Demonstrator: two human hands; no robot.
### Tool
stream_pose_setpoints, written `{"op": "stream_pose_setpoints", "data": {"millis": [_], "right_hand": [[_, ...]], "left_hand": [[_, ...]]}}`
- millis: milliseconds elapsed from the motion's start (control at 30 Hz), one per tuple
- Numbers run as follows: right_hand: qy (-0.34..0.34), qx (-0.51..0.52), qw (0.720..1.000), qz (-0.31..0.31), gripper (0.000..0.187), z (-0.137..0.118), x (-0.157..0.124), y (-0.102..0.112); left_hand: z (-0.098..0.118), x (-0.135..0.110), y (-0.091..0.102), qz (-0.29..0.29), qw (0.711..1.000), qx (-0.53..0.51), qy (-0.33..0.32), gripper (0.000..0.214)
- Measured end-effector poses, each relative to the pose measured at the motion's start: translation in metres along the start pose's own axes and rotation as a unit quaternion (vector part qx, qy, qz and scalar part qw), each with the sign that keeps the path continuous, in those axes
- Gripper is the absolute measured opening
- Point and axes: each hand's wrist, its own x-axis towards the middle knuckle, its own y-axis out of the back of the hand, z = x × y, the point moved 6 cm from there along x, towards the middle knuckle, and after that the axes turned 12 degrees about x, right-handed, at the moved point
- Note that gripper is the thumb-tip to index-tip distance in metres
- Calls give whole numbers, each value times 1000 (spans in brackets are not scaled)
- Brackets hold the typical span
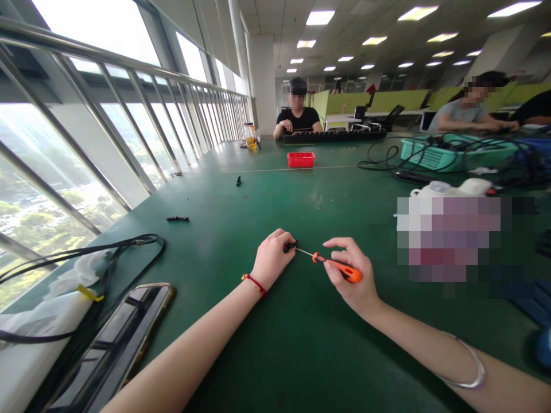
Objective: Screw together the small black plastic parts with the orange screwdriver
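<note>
In the middle of the green table [267, 195], my left hand [272, 258] is closed around a small black part [290, 246], most of which my fingers hide. My right hand [353, 278] holds a screwdriver [346, 270] with an orange and black handle, gripped between thumb and fingers while the index finger is raised off it. Its thin metal shaft points left, and the tip meets the black part or lies right beside it; I cannot tell which.
Loose black pieces [178, 218] lie ahead on the left. Farther off stands a red basket [301, 160]. A phone [116, 338] and black cables [150, 244] are at left. At right are a teal basket [456, 155] with cables and a blurred bottle-like object [451, 229]. Other people sit beyond.
</note>
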Motion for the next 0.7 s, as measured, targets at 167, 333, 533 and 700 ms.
{"op": "stream_pose_setpoints", "data": {"millis": [167,333,533,700], "right_hand": [[28,6,999,40,20,-3,1,4],[24,4,999,47,35,0,3,4],[-10,10,1000,-3,19,1,1,-2],[50,18,997,53,40,-2,2,5]], "left_hand": [[0,0,0,1,1000,7,4,9],[0,-1,0,-2,1000,7,-3,11],[0,0,1,0,1000,6,-1,11],[0,0,1,5,1000,14,-1,10]]}}
